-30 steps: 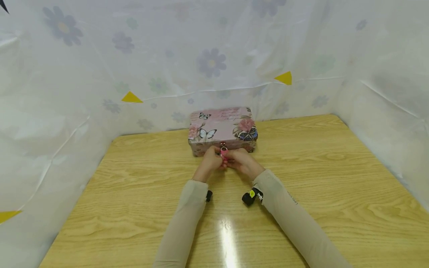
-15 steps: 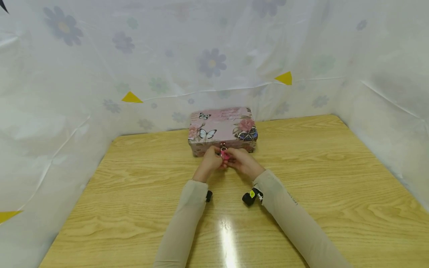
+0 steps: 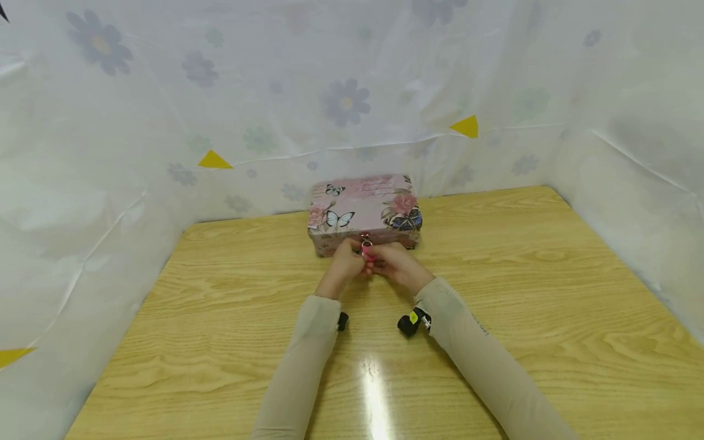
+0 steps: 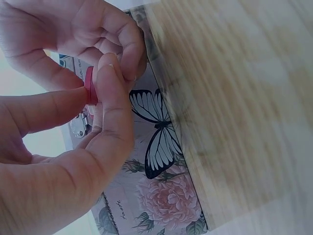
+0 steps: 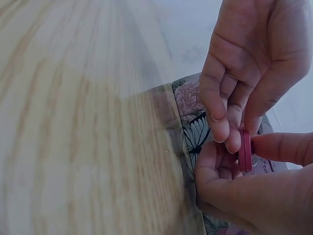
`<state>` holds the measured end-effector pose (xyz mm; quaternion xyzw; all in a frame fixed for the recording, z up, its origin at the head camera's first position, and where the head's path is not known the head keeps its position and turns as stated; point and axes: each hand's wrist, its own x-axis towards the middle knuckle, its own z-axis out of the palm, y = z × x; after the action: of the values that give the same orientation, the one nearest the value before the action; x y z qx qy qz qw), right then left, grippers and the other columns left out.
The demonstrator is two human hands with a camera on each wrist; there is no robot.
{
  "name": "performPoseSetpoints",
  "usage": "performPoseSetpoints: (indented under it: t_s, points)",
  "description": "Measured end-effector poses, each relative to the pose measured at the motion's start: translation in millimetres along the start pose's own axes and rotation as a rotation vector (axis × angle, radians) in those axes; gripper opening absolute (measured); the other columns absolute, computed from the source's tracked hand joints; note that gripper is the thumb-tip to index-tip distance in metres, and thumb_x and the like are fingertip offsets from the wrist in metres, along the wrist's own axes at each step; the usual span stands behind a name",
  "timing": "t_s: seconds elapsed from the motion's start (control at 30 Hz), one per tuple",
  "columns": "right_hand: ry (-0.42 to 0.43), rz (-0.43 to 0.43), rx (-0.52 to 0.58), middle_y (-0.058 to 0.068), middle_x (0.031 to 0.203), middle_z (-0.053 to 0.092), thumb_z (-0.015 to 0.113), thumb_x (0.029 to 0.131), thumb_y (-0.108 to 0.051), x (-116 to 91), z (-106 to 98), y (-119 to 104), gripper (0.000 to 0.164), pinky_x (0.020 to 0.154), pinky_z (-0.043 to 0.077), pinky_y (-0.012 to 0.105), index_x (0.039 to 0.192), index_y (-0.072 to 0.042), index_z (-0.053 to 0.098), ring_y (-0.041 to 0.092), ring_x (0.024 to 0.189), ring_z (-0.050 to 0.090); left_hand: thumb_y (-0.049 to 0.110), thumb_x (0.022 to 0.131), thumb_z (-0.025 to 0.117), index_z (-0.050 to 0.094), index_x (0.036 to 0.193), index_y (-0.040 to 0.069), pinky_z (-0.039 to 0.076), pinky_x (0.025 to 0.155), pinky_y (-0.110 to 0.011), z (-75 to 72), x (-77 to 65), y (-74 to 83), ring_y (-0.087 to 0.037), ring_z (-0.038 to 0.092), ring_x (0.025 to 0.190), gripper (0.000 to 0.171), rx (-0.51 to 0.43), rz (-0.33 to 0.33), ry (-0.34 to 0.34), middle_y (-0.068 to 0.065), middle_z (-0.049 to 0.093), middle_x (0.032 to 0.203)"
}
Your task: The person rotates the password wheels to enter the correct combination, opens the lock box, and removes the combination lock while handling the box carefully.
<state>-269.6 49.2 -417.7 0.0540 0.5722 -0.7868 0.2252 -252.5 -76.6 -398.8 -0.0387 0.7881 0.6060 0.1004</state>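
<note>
A small pink-red padlock [image 3: 366, 251] with a silver shackle hangs at the front clasp [image 3: 365, 236] of a pink box [image 3: 360, 205] printed with butterflies and roses. My left hand [image 3: 345, 264] pinches the padlock from the left between thumb and forefinger. From the other side my right hand [image 3: 400, 263] pinches the same padlock, thumb against its face. In the left wrist view the padlock [image 4: 90, 85] shows edge-on between the fingertips. The right wrist view shows its side [image 5: 245, 150] too, with a bit of silver beside the right thumb. Fingers hide most of its body.
The box stands with its lid down at the back of a wood-grain table [image 3: 220, 318]. A white flowered sheet [image 3: 275, 122] hangs close behind it. Yellow triangles [image 3: 216, 160] mark the sheet. A black wrist camera [image 3: 408, 325] sits under the right sleeve.
Both hands stay at the padlock in front of the box. Half a second ago more of its pink face showed; now the right fingers cover more of it.
</note>
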Motion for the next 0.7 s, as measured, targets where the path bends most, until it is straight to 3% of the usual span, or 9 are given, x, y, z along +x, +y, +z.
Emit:
performPoseSetpoints:
  t_s: [0.27, 0.5, 0.7]
  points:
    - [-0.019, -0.017, -0.007, 0.003, 0.068, 0.06, 0.053, 0.094, 0.002, 1.5, 0.3, 1.1, 0.015, 0.066, 0.051, 0.024, 0.081, 0.001, 0.06, 0.012, 0.064, 0.057, -0.015, 0.088, 0.048, 0.04, 0.125, -0.011, 0.059, 0.065, -0.038, 1.2, 0.8, -0.4, -0.014, 0.057, 0.052, 0.039, -0.008, -0.008, 0.0, -0.026, 0.064, 0.081]
    - [-0.038, -0.028, 0.025, 0.005, 0.067, 0.057, 0.046, 0.092, 0.009, 1.3, -0.3, 1.1, 0.02, 0.06, 0.05, 0.023, 0.077, 0.002, 0.057, 0.014, 0.061, 0.055, -0.013, 0.089, 0.048, 0.039, 0.127, -0.011, 0.059, 0.065, -0.038, 1.7, -0.1, 1.0, -0.013, 0.056, 0.051, 0.039, -0.005, -0.009, 0.003, -0.016, 0.059, 0.072]
    - [-0.025, -0.024, 0.064, 0.005, 0.069, 0.06, 0.05, 0.093, 0.005, 3.3, -1.1, 1.3, 0.018, 0.063, 0.051, 0.023, 0.08, 0.002, 0.061, 0.013, 0.064, 0.056, -0.015, 0.086, 0.046, 0.04, 0.124, -0.011, 0.059, 0.061, -0.033, 0.7, 1.8, -1.4, -0.014, 0.057, 0.052, 0.038, 0.001, 0.009, 0.015, -0.015, 0.058, 0.072]
